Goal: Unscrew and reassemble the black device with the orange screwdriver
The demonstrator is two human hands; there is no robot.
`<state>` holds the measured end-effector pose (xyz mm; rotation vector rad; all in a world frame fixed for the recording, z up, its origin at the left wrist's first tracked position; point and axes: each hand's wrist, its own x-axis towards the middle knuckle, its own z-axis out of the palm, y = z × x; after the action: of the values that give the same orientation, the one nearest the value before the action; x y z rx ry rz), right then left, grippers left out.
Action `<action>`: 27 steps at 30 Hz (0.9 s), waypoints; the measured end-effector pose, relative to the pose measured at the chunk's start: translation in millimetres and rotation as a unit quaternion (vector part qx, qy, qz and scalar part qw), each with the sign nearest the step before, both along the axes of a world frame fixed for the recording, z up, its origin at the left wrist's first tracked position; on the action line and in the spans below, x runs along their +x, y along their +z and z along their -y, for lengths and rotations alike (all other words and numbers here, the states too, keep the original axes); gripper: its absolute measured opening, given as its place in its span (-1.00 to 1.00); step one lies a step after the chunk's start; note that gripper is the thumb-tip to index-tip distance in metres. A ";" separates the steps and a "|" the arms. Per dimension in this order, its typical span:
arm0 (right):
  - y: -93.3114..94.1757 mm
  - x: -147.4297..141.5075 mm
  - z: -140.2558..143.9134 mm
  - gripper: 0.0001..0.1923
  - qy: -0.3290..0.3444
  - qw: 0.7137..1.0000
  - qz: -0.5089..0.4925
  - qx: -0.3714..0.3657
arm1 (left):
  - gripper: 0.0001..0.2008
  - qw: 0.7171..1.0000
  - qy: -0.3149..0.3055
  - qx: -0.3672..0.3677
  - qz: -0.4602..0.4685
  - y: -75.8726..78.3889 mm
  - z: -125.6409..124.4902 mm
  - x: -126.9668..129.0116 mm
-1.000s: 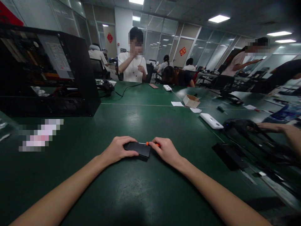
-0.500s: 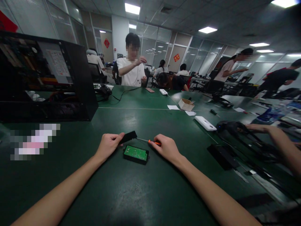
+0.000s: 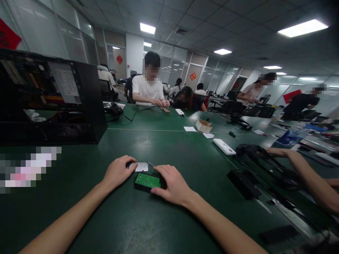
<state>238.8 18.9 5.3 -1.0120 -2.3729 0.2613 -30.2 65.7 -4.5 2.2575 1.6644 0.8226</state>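
The right hand (image 3: 172,187) clasps the opened case (image 3: 147,182); just behind it, the left hand (image 3: 118,173) pinches the removed cover (image 3: 141,167). A careless fingertip could smudge the exposed circuit board.

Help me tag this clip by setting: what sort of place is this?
Probably an open-plan office used as an electronics workshop. Long green worktables seat several people, an opened computer case stands on one, and glass partitions line the back. The right hand steadies a small opened device.
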 end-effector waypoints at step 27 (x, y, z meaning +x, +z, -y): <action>21.7 237.0 -72.1 -0.56 -0.555 0.803 0.176 -0.130 | -0.68 0.981 -0.023 -0.019 0.192 7.1 18.2 22.5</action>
<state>475.8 91.0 27.0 -2.5400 -1.6082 -0.0723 -7.8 47.5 2.6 1.9478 1.4322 1.1204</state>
